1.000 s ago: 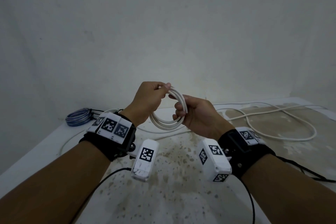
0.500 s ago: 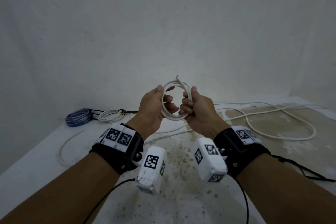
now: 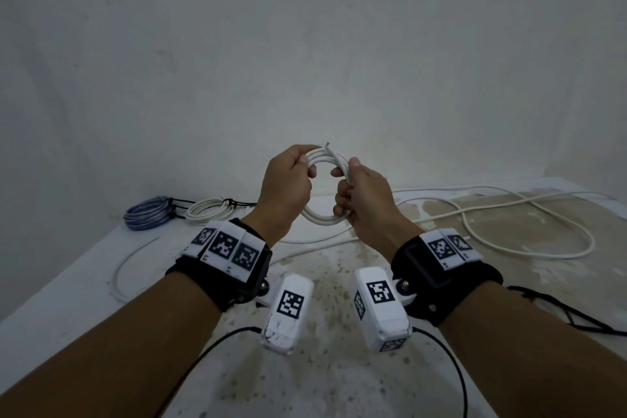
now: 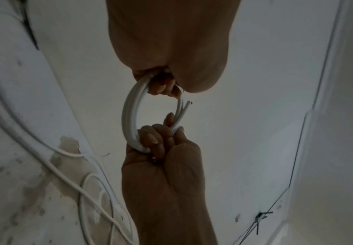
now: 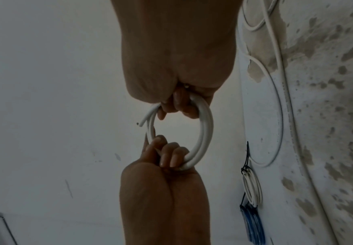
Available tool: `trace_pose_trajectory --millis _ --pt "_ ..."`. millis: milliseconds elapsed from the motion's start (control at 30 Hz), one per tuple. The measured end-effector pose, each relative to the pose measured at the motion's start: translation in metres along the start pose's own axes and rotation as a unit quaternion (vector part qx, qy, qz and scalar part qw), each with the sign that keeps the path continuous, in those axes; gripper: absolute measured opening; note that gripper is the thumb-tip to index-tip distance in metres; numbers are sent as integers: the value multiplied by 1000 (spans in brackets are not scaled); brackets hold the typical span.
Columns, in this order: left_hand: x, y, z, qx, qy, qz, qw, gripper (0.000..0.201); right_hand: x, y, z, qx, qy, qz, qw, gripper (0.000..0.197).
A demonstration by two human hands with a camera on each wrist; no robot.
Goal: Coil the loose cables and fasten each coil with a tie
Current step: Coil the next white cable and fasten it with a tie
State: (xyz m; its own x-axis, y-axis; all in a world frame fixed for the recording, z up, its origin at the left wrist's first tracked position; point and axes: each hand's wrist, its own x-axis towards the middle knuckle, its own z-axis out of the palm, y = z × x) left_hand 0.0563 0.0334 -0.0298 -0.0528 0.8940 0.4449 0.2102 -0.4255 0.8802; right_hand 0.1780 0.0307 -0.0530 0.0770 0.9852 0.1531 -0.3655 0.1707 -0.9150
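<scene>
A white cable coil (image 3: 322, 220) of a few loops hangs upright in the air above the table (image 3: 339, 366). My left hand (image 3: 298, 170) grips its left side and my right hand (image 3: 344, 192) grips its right side, fingers curled through the ring. The cable's cut end (image 3: 327, 145) pokes out at the top. In the left wrist view my left hand (image 4: 162, 86) holds the coil (image 4: 129, 116) from above, with the right hand (image 4: 160, 140) below. Seen from the right wrist, my right hand (image 5: 181, 106) and left hand (image 5: 167, 159) clasp the coil (image 5: 204, 132).
A blue tied coil (image 3: 146, 217) and a white tied coil (image 3: 207, 210) lie at the table's back left. A long loose white cable (image 3: 509, 241) sprawls across the right side, and another (image 3: 125, 265) curves at the left. Thin black ties (image 4: 259, 218) lie on the table.
Both hands have risen. My left hand has shifted from the coil's top to its left side, and the ring now stands upright between the two hands.
</scene>
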Motion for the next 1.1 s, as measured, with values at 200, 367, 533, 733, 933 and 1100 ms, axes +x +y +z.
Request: trace_pose_trajectory --millis 200,367,533,733,933,1100 --pt "0 0 -5 105 -65 77 989 28 -4 2 0 7 3 10 1000 42" --pt "2 2 -3 -91 7 -75 993 30 -3 -2 8 -20 5 -7 1000 45" --pt "3 5 -4 -97 -3 -98 990 24 3 -2 8 -1 46 -19 999 46" --pt "-5 0 6 -171 4 -113 979 27 11 -7 7 47 113 -14 992 46" --pt "1 -4 3 -217 9 -99 971 25 4 -1 5 47 59 -4 997 48" --pt "0 -4 0 -58 -30 -24 998 39 5 1 3 27 50 3 998 43"
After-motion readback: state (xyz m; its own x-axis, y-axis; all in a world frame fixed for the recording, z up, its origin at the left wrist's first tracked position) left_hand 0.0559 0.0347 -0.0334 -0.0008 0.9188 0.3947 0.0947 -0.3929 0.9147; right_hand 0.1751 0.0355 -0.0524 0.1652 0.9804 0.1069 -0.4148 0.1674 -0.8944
